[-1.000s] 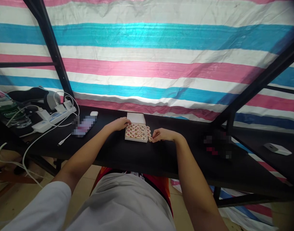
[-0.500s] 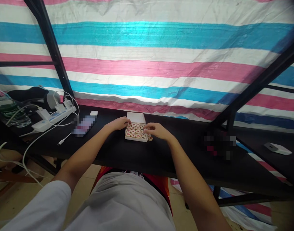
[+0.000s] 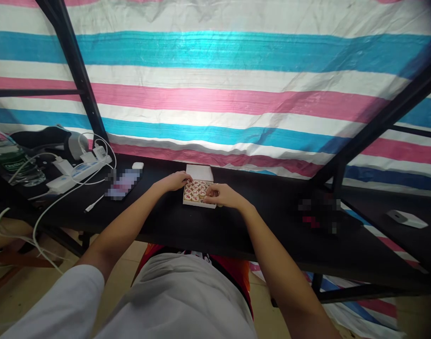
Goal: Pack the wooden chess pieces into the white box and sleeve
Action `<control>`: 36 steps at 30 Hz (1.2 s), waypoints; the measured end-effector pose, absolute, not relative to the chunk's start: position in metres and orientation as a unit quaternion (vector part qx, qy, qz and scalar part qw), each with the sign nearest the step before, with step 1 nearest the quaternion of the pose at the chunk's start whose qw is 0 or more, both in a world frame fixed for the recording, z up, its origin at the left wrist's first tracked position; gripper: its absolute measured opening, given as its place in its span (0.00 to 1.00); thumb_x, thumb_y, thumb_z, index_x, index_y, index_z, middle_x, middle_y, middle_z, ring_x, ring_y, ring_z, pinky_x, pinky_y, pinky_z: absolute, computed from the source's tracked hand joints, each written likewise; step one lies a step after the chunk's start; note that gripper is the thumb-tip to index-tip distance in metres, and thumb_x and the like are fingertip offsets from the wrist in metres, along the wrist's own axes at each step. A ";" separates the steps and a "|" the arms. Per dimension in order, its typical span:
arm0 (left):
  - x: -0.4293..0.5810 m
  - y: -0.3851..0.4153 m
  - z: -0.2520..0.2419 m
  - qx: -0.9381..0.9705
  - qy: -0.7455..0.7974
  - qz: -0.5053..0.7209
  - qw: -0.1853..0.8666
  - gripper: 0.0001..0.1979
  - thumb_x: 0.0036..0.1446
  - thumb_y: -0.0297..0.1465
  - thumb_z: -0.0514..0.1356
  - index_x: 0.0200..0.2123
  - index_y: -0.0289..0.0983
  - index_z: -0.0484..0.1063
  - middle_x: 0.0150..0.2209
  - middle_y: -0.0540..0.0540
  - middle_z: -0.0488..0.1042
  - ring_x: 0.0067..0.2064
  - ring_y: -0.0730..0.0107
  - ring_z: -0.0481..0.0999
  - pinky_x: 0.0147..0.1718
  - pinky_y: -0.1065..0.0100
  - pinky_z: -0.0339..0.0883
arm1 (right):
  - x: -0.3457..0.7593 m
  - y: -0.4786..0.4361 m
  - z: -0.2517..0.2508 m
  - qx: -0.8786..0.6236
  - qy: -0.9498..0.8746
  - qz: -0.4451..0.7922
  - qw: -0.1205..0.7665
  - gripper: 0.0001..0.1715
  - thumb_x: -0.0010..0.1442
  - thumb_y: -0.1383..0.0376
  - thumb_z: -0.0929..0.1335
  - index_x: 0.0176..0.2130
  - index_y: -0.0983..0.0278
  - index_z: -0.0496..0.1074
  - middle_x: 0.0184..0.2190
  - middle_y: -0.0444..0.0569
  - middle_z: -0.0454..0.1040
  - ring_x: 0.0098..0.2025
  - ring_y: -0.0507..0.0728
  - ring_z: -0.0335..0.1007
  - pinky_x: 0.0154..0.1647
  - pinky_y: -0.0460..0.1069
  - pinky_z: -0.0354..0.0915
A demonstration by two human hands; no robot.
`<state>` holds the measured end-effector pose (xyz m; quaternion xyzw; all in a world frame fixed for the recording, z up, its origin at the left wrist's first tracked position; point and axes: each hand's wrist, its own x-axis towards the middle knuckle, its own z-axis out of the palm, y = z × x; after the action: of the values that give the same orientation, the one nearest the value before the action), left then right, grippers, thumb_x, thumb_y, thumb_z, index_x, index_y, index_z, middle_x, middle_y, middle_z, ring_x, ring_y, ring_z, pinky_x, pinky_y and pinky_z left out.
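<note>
box (image 3: pixel 197 204) mid-counter (image 3: pixel 236 226), lid (image 3: pixel 199 172) just behind | round pieces (image 3: pixel 195 191) fill visible rows, judged nearly packed | right hand (image 3: pixel 224 195) covers right columns, fingers curled together, grip on a piece: cannot tell | left hand (image 3: pixel 176 181) fingers rest on box's far-left corner, grip unclear

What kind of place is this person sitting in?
Probably a makeshift workstation or booth: a black table set inside a black metal frame, a striped tarpaulin hung as its back wall, and a white power strip at the table's left end.
</note>
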<state>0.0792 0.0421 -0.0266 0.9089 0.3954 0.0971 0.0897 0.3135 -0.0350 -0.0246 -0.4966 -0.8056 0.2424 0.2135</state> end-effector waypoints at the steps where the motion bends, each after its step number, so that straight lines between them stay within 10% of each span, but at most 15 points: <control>1: 0.079 0.042 -0.027 0.909 0.395 0.097 0.090 0.16 0.60 0.29 0.50 0.47 0.40 0.72 0.45 0.45 0.70 0.44 0.67 0.71 0.44 0.71 0.62 | 0.312 -0.035 -0.025 -0.501 -0.804 0.250 0.202 0.20 0.46 0.49 0.71 0.29 0.63 0.72 0.22 0.42 0.65 0.22 0.49 0.61 0.23 0.45 0.59; 14: 0.079 0.045 -0.029 0.910 0.392 0.095 0.095 0.16 0.61 0.30 0.50 0.47 0.41 0.72 0.47 0.44 0.70 0.43 0.67 0.71 0.43 0.72 0.61 | 0.364 -0.007 -0.041 -0.631 -0.711 0.085 0.298 0.14 0.53 0.57 0.66 0.36 0.64 0.73 0.33 0.49 0.72 0.35 0.54 0.66 0.39 0.49 0.62; 24: 0.080 0.041 -0.025 0.909 0.395 0.090 0.095 0.16 0.60 0.28 0.50 0.47 0.40 0.72 0.46 0.44 0.70 0.43 0.67 0.71 0.43 0.71 0.61 | 0.367 0.009 -0.064 -0.628 -0.709 0.193 0.256 0.16 0.49 0.65 0.71 0.40 0.64 0.72 0.38 0.49 0.75 0.37 0.53 0.70 0.43 0.49 0.64; 36: 0.080 0.044 -0.027 0.908 0.398 0.090 0.092 0.15 0.60 0.29 0.50 0.47 0.41 0.72 0.47 0.44 0.69 0.43 0.66 0.72 0.42 0.71 0.62 | 0.381 -0.003 -0.052 -0.612 -0.706 0.282 0.217 0.36 0.44 0.63 0.74 0.52 0.63 0.66 0.51 0.53 0.69 0.48 0.60 0.67 0.47 0.52 0.64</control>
<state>0.0799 0.0436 -0.0275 0.9084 0.3977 0.0899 0.0924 0.3811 -0.0030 -0.0516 -0.6122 -0.7061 0.2823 0.2167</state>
